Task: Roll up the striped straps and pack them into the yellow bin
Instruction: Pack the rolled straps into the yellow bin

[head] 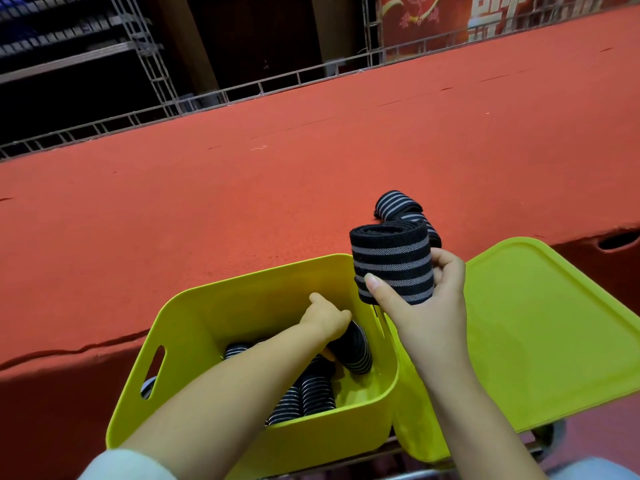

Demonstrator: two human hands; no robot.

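Bin [194, 317] half filled; right hand [420, 299] grips rolled strap [391, 261] above rim.

A red banner [426, 22] hangs at the top right. It has big pale signs [498, 12] on it, but they are cut off and cannot be read. No other words or numbers can be read anywhere.

The bin [194, 317] is bright yellow-green, and so is the flat lid [540, 327] beside it. The rolled strap [393, 263] is black with grey stripes, like the rolls in the bin [315, 393]. The table [242, 188] wears orange-red felt. A sleeve [124, 465] shows pale white.
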